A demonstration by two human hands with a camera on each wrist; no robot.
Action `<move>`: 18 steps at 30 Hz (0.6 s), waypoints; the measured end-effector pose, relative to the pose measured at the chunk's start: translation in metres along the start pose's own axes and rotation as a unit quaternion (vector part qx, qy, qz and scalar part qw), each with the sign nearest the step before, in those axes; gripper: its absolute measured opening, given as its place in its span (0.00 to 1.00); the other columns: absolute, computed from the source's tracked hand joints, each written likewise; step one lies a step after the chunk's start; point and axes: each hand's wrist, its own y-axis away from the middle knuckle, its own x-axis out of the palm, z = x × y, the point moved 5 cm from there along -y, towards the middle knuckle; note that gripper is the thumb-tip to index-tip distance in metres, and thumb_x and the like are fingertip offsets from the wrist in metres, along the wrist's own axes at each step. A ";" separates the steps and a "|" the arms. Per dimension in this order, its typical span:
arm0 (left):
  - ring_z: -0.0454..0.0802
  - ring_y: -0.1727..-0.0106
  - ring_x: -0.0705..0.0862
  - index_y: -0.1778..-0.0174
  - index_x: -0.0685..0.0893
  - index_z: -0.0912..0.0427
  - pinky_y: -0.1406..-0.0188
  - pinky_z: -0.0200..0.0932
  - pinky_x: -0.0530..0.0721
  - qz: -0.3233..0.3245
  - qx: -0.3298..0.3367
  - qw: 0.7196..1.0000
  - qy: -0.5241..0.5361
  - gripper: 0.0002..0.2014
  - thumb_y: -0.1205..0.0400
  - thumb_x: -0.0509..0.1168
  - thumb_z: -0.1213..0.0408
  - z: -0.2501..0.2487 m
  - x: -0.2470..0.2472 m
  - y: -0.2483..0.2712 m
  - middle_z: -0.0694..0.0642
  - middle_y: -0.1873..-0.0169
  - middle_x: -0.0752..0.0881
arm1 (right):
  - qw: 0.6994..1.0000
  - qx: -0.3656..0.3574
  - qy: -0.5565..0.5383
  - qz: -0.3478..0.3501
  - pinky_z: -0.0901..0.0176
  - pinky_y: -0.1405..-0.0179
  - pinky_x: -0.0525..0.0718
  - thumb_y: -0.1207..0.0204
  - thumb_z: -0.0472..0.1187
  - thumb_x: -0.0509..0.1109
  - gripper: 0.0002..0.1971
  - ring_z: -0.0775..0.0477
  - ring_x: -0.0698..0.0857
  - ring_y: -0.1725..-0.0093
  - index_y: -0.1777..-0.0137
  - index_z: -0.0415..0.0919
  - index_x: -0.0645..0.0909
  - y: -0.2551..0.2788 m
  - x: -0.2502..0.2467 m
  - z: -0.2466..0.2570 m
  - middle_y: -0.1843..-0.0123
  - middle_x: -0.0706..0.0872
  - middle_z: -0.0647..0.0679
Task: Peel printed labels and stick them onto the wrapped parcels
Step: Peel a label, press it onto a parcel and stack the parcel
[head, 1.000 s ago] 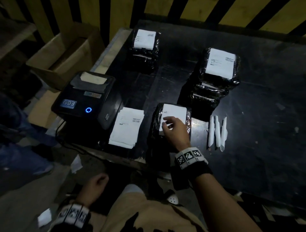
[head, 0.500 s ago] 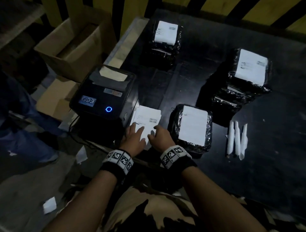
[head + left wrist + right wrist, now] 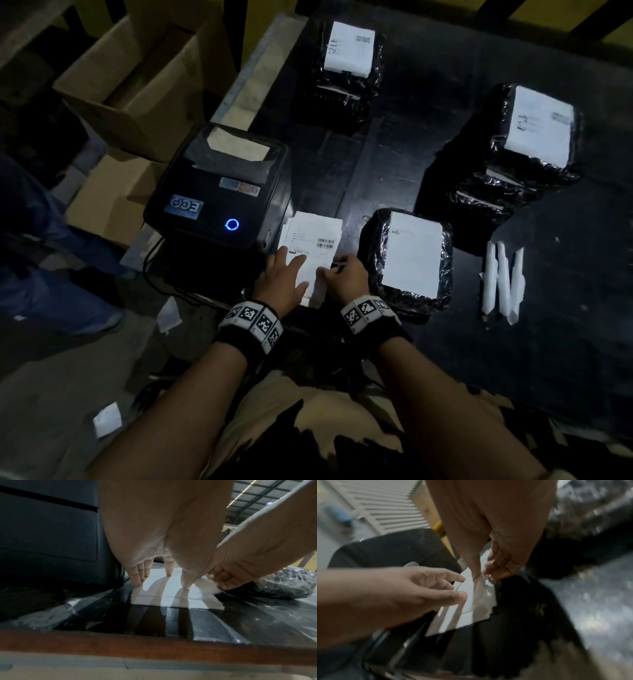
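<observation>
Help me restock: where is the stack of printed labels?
In the head view the stack of printed labels lies near the table's front edge, between the label printer and the nearest wrapped parcel.

My arms are bare, with no sleeves. On each wrist I wear a wide black band. My left wrist's black band with white square tags (image 3: 251, 322) has little black-and-white checker patterns printed on it. My right wrist's black band with white square tags (image 3: 368, 313) looks the same. My tan clothing with dark blotchy patches (image 3: 308, 431) covers my lap.
</observation>
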 end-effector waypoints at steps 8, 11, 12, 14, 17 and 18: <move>0.57 0.20 0.56 0.18 0.56 0.50 0.27 0.58 0.69 0.015 -0.018 0.999 0.025 0.34 0.18 0.64 0.55 0.002 0.002 0.003 0.56 0.18 0.53 | 0.999 -0.004 -0.031 -0.038 0.71 0.62 0.72 0.29 0.38 0.74 0.11 0.50 0.83 0.59 0.48 0.35 0.85 0.005 -0.002 0.001 0.61 0.85 0.46; 0.57 0.19 0.54 0.17 0.53 0.50 0.25 0.57 0.68 0.021 -0.017 0.999 0.025 0.36 0.18 0.64 0.54 0.000 0.002 0.005 0.57 0.18 0.51 | 0.999 -0.017 -0.011 -0.043 0.64 0.59 0.76 0.28 0.39 0.74 0.10 0.47 0.85 0.58 0.50 0.34 0.86 0.005 -0.004 0.003 0.58 0.88 0.43; 0.57 0.19 0.54 0.17 0.53 0.50 0.25 0.57 0.67 0.021 -0.015 0.999 0.025 0.36 0.18 0.64 0.54 0.000 0.002 0.006 0.57 0.18 0.50 | 0.999 -0.025 -0.004 -0.045 0.62 0.58 0.78 0.28 0.39 0.74 0.10 0.45 0.86 0.57 0.51 0.34 0.87 0.006 -0.006 0.005 0.57 0.90 0.41; 0.57 0.19 0.54 0.16 0.51 0.51 0.25 0.56 0.66 0.019 -0.014 0.999 0.030 0.37 0.18 0.64 0.54 0.000 0.003 0.007 0.57 0.18 0.50 | 0.998 -0.040 0.011 -0.047 0.57 0.54 0.83 0.26 0.40 0.73 0.09 0.43 0.87 0.54 0.52 0.33 0.87 0.007 -0.010 0.008 0.56 0.90 0.39; 0.57 0.19 0.54 0.16 0.49 0.53 0.24 0.55 0.64 0.011 -0.015 0.999 0.038 0.39 0.18 0.65 0.54 0.000 0.002 0.007 0.57 0.17 0.51 | 0.996 -0.065 0.046 -0.050 0.54 0.50 0.84 0.23 0.40 0.71 0.09 0.40 0.88 0.52 0.54 0.32 0.87 0.008 -0.015 0.014 0.54 0.90 0.37; 0.57 0.19 0.54 0.16 0.49 0.54 0.25 0.55 0.64 0.010 -0.013 0.999 0.037 0.40 0.18 0.65 0.53 0.000 0.002 0.007 0.57 0.18 0.52 | 0.995 -0.072 0.056 -0.050 0.53 0.49 0.84 0.23 0.40 0.70 0.10 0.39 0.88 0.51 0.54 0.32 0.87 0.009 -0.016 0.016 0.54 0.90 0.37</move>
